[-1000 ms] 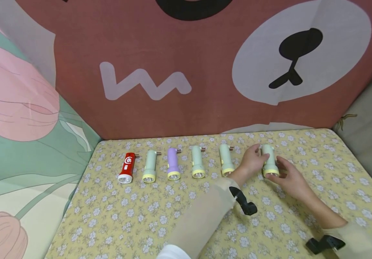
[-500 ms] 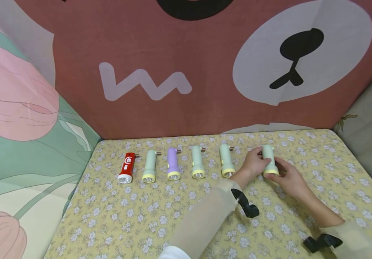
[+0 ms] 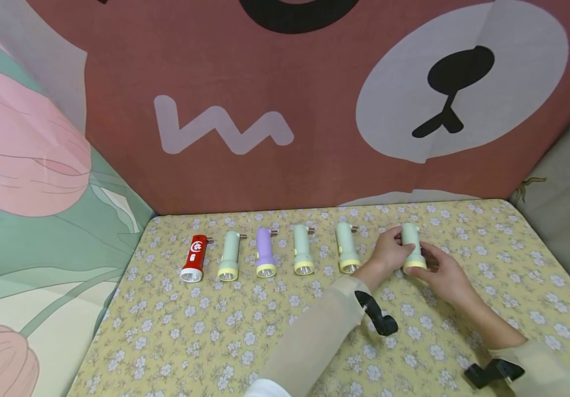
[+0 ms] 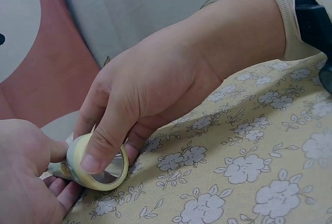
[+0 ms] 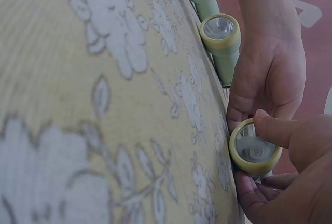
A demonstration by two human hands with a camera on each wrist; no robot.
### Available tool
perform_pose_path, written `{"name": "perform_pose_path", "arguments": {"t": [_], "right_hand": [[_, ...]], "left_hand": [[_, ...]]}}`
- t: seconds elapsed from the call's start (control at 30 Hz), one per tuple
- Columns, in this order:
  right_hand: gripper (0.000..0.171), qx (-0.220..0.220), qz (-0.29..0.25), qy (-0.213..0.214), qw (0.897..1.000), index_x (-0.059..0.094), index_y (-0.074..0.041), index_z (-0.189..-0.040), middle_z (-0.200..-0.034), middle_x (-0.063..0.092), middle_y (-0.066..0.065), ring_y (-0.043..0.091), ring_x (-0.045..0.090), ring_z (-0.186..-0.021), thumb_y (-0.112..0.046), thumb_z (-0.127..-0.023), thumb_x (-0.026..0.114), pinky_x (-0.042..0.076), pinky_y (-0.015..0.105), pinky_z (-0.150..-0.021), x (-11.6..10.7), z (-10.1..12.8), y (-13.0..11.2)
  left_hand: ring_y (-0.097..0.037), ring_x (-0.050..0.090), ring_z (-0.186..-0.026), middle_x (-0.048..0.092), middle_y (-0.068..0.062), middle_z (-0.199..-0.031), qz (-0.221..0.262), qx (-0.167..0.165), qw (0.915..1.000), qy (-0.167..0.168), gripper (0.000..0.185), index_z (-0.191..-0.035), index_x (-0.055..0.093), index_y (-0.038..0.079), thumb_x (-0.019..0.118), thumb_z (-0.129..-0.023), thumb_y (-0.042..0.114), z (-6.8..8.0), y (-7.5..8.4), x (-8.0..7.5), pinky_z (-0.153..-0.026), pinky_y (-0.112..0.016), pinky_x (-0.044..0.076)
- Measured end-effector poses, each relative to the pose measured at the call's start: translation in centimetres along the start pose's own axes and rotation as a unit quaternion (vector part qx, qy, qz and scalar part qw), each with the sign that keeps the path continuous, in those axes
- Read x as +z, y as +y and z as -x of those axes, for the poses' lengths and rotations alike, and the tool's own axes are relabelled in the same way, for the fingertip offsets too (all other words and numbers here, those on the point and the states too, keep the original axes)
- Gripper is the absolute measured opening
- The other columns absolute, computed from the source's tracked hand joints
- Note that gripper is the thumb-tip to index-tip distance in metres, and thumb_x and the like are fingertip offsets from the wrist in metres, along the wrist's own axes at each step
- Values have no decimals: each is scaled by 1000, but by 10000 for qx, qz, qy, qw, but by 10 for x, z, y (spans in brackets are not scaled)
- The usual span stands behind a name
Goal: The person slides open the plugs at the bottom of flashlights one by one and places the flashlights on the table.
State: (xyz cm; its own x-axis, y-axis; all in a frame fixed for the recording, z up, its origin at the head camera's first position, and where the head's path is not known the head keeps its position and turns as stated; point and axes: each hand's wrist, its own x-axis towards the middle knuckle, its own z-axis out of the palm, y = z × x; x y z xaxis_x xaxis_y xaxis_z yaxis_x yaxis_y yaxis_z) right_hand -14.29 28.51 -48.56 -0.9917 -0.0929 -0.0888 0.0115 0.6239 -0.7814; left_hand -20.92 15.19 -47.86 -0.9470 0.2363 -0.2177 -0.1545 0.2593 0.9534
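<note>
A mint-green flashlight with a yellow head ring (image 3: 410,238) lies at the right end of a row, lens towards me, held between both hands. My left hand (image 3: 388,252) grips its body from the left, thumb across the top. From the right, my right hand (image 3: 446,274) pinches around the head end. Up close in the left wrist view, the right thumb (image 4: 98,151) sits over the yellow rim and lens. The right wrist view looks into the round lens (image 5: 254,150), with the right hand's fingers around it and the left hand (image 5: 270,73) behind.
Left of the hands lie more flashlights in a line: mint (image 3: 347,245), mint (image 3: 302,245), purple (image 3: 264,248), mint (image 3: 230,251) and red with a white head (image 3: 197,253). Most show plug prongs. A flowered cloth (image 3: 205,336) covers the table; printed fabric walls (image 3: 315,171) stand behind it.
Over the last second the held flashlight has shifted slightly right, and the left hand moved right with it. The right hand closed in a little on it. The other flashlights stay put.
</note>
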Motion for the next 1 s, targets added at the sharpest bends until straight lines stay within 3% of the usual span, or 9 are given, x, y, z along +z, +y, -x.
{"name": "perform_pose_path", "arguments": {"t": [0.3, 0.6, 1.0], "right_hand": [[82, -81, 44, 118, 9999, 25, 8, -157, -146, 43, 37, 51, 53, -121, -34, -101, 67, 59, 36, -78, -1, 0, 0], [79, -205, 61, 369, 9991, 30, 8, -155, -143, 46, 38, 53, 55, -120, -30, -99, 70, 61, 37, -77, 0, 3, -2], [82, -319, -11, 429, 9986, 27, 6, -157, -145, 44, 38, 56, 54, -120, -30, -98, 71, 61, 42, -78, -10, 13, -20]], "left_hand": [[-13, 65, -100, 69, -4, -111, 116, -9, 9999, 46, 45, -139, 62, 10, 71, -95, 4, 3, 3, 0, -88, -23, 54], [-13, 65, -105, 69, -3, -113, 359, -220, 9990, 155, 49, -141, 60, 9, 72, -94, 2, 4, 9, -1, -92, -23, 53], [-14, 66, -105, 69, -1, -114, 559, -14, 9982, 229, 48, -137, 63, 10, 74, -91, 0, 13, 23, -4, -89, -25, 55]]}}
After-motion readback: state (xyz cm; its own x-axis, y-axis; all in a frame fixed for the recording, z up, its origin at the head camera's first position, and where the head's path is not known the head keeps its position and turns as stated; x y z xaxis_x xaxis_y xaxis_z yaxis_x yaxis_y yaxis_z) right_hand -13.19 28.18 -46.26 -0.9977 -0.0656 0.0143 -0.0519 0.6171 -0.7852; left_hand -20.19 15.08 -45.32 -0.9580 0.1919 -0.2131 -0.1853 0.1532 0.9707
